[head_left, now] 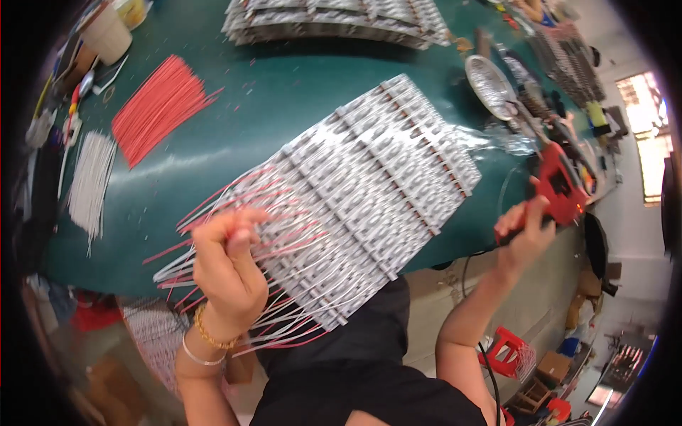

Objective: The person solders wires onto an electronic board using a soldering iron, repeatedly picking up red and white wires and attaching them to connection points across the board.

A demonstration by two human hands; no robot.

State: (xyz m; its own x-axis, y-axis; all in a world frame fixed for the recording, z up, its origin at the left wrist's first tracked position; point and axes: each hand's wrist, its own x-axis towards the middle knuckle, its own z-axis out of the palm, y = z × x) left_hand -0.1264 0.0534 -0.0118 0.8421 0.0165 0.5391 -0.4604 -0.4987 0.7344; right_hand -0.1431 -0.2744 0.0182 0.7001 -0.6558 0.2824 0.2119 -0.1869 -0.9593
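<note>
- a bundle of white wires and a bundle of red wires are seen at ten o'clock on the green table.
- the left hand is closed over thin red and white leads at seven o'clock.
- the mat of white modules is laid at centre.
- a red tool is gripped by the right hand at three o'clock.

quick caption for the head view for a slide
Left hand pinches red and white wires on a panel of white modules; right hand grips a red tool.
</note>
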